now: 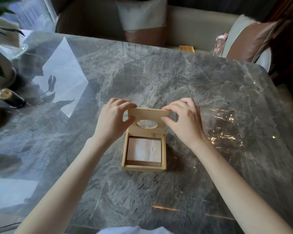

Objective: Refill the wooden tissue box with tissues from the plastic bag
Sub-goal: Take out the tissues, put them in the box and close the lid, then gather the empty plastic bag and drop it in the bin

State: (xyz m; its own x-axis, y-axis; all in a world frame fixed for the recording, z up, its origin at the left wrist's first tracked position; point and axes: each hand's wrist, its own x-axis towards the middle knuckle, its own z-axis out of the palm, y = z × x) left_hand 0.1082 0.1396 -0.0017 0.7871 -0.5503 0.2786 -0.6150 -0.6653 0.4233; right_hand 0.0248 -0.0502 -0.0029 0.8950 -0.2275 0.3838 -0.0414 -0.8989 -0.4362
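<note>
Both hands, left (113, 119) and right (183, 119), pinch the raised lid (148, 115), likely to close the wooden tissue box (144, 167) over the tissues (144, 150) inside.

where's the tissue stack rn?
Head view, centre: the pale pink tissue stack lies inside the open wooden tissue box on the grey marble table, just below the raised lid.

The grey marble worktop (159, 78) carries the wooden tissue box (143, 167), a clear plastic bag (227, 132) and a dark bottle (12, 98) lying at left.
</note>
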